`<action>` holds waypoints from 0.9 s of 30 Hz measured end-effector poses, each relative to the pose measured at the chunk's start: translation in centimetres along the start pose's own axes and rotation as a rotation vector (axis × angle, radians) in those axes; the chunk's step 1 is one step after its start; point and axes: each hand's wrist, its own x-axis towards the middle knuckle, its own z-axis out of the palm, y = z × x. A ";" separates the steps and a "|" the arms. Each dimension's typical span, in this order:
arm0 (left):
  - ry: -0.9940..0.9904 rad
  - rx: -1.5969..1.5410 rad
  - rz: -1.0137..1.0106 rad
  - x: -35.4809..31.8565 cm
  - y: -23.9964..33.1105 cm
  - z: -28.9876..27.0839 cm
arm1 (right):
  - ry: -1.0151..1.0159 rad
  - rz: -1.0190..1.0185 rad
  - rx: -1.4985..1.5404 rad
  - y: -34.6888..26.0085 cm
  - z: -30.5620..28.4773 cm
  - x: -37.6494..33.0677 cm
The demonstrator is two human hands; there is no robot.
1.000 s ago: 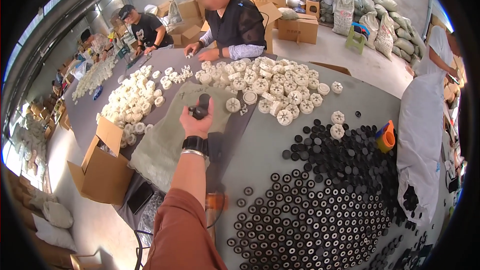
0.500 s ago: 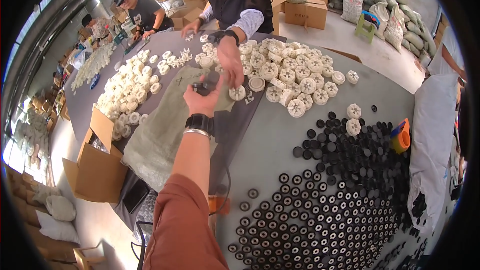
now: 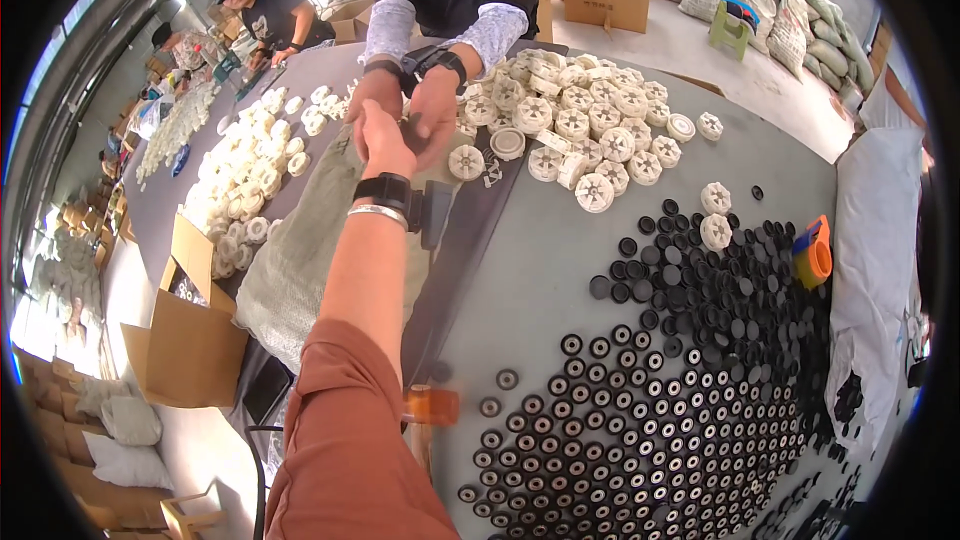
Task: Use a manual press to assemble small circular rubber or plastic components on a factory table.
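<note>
My left hand (image 3: pixel 386 148), with a black watch (image 3: pixel 380 190) and a silver bracelet at the wrist, reaches forward over a grey-green sack (image 3: pixel 300 260). It meets the two hands (image 3: pixel 432 115) of a person across the table, and the hands overlap. Something small and dark shows between them, but my fingers are mostly hidden there. A blurred dark block (image 3: pixel 435 212) appears just right of my wrist. White round parts (image 3: pixel 465 163) lie to the right of the meeting hands. My right hand is out of view.
Black ring-shaped parts (image 3: pixel 640 440) cover the near right, with black caps (image 3: pixel 720 310) behind them. White parts are heaped at the far right (image 3: pixel 600 115) and left (image 3: pixel 245 165). An open carton (image 3: pixel 195 350) stands left. Orange items (image 3: pixel 815 258) and a white sack (image 3: pixel 870 290) lie right.
My left hand has moved slightly forward and left, from holding dark round pieces in view to overlapping the other person's hands. That person has brought both hands together around it.
</note>
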 end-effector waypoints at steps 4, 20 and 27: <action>-0.213 -0.078 -0.054 -2.8 3.4 -2.2 | 0.115 0.045 -0.018 1.4 2.9 -1.0; -1.706 -0.352 0.503 -38.4 18.1 -15.6 | 0.002 -0.087 -0.109 1.0 0.9 -1.6; -1.093 -0.338 0.651 -52.0 21.0 -20.3 | 0.099 0.017 0.285 0.4 -0.5 -3.5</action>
